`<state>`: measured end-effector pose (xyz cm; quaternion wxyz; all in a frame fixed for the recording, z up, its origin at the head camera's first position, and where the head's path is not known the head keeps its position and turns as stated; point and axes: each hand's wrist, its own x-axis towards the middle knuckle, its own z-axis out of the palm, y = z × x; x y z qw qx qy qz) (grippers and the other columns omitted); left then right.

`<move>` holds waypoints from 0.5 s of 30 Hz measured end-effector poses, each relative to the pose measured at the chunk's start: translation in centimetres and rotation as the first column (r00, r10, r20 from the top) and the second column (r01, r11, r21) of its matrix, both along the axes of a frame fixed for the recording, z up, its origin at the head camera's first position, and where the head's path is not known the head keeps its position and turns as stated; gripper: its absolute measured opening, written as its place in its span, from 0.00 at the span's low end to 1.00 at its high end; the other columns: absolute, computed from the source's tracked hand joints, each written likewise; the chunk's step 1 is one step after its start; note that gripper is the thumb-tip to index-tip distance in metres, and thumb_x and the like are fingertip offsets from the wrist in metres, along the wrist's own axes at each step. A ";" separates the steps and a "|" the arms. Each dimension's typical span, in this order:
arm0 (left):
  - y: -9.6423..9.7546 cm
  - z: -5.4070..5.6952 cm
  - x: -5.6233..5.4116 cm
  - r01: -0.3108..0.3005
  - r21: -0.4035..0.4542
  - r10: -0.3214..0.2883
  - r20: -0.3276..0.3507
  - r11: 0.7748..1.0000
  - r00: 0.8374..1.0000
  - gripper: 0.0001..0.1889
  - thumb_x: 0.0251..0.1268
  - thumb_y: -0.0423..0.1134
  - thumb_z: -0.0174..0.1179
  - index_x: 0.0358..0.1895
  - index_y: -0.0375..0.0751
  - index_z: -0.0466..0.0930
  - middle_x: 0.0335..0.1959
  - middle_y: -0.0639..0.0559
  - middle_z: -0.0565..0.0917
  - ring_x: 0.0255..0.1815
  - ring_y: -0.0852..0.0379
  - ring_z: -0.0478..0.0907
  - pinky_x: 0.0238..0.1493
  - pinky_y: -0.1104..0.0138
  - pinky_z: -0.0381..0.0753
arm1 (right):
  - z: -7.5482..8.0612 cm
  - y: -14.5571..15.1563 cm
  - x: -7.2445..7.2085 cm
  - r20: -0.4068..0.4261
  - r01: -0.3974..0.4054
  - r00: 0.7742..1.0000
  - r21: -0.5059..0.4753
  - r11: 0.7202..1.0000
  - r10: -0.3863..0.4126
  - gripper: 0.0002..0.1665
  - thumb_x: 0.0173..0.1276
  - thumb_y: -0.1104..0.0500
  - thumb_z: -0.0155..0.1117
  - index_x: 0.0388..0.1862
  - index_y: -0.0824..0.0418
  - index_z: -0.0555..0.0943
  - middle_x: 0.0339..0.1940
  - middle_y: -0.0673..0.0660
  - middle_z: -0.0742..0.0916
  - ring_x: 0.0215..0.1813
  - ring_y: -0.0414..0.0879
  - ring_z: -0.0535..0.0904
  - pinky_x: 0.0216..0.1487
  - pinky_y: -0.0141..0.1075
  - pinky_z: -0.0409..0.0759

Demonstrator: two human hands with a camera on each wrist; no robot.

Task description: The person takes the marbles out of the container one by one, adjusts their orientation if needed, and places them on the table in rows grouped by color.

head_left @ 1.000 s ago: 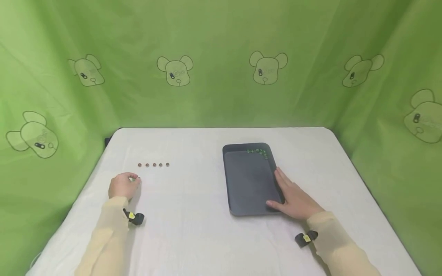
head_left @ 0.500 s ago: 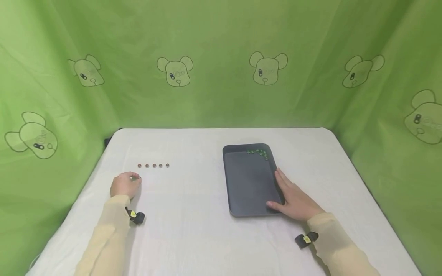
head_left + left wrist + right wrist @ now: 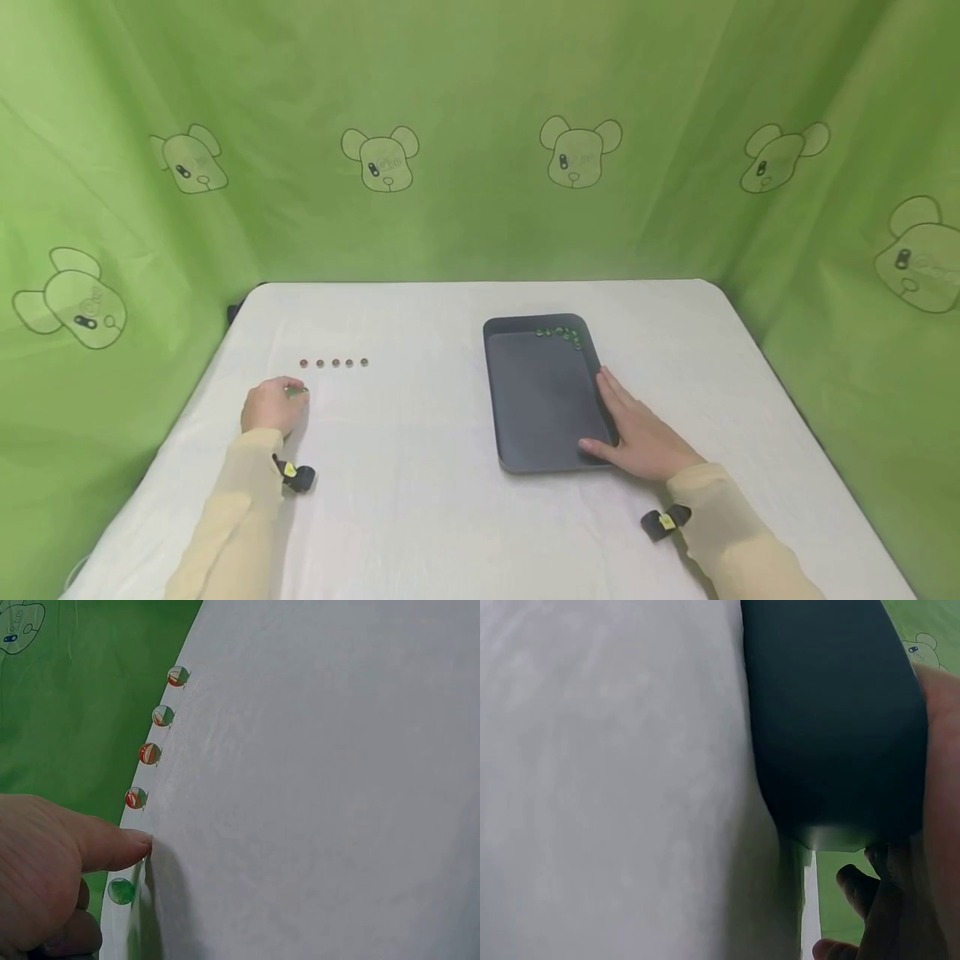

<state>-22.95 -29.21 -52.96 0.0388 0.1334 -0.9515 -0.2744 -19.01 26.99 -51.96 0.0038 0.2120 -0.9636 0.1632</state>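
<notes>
My left hand (image 3: 275, 406), at the left of the white table, pinches a small green marble (image 3: 121, 891). In the left wrist view one digit stretches out above that marble and other fingers are curled beside it. Just beyond this hand lies a row of several small marbles, including a red, white and green one (image 3: 136, 798). On the right, my right hand (image 3: 651, 433) holds the near right corner of a dark grey rectangular tray (image 3: 536, 400). Its thumb lies over the inside and its fingers run along the outer wall. Several green marbles (image 3: 567, 333) are gathered in the tray's far right corner.
A white cloth (image 3: 420, 500) covers the table. Green curtains (image 3: 480, 208) with printed bear heads hang behind and at both sides. Each wrist wears a black strap with a camera, such as the left wrist camera (image 3: 300, 477).
The left hand has shifted slightly to the right with its fingers still pinched. The right hand, the tray and the row of marbles have stayed in place.
</notes>
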 end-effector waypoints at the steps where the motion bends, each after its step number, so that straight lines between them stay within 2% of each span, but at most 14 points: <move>1: 0.0 0.0 0.0 -0.003 0.002 0.003 -0.001 1.000 1.000 0.15 0.63 0.40 0.59 0.50 0.37 0.81 0.48 0.35 0.83 0.53 0.33 0.76 0.54 0.43 0.72 | 0.0 0.0 0.0 -0.002 0.000 1.000 -0.001 1.000 0.000 0.66 0.59 0.30 0.61 0.78 0.64 0.39 0.79 0.61 0.47 0.76 0.61 0.50 0.70 0.54 0.57; 7: 0.2 0.6 0.2 0.003 0.017 -0.003 -0.032 1.000 0.999 0.16 0.64 0.42 0.59 0.51 0.38 0.81 0.41 0.37 0.85 0.46 0.38 0.80 0.50 0.46 0.75 | -0.2 0.0 0.1 -0.006 0.007 1.000 0.002 1.000 -0.007 0.65 0.60 0.29 0.60 0.78 0.63 0.39 0.79 0.60 0.47 0.75 0.63 0.52 0.70 0.56 0.57; 11: 0.6 1.4 0.4 0.036 -0.013 -0.037 -0.120 0.999 0.992 0.16 0.63 0.43 0.61 0.49 0.38 0.83 0.33 0.40 0.84 0.34 0.44 0.80 0.40 0.52 0.76 | -0.1 0.0 0.1 -0.017 0.009 1.000 0.005 1.000 -0.009 0.64 0.60 0.28 0.58 0.78 0.63 0.40 0.79 0.61 0.47 0.75 0.64 0.52 0.69 0.58 0.56; 15: 1.9 2.3 0.5 0.080 -0.019 -0.083 -0.208 0.997 0.975 0.14 0.62 0.43 0.63 0.47 0.39 0.84 0.26 0.45 0.82 0.26 0.51 0.75 0.31 0.60 0.73 | 0.0 -0.1 0.2 -0.017 0.011 1.000 0.006 1.000 -0.011 0.64 0.61 0.28 0.58 0.78 0.64 0.41 0.79 0.62 0.48 0.75 0.64 0.51 0.69 0.59 0.55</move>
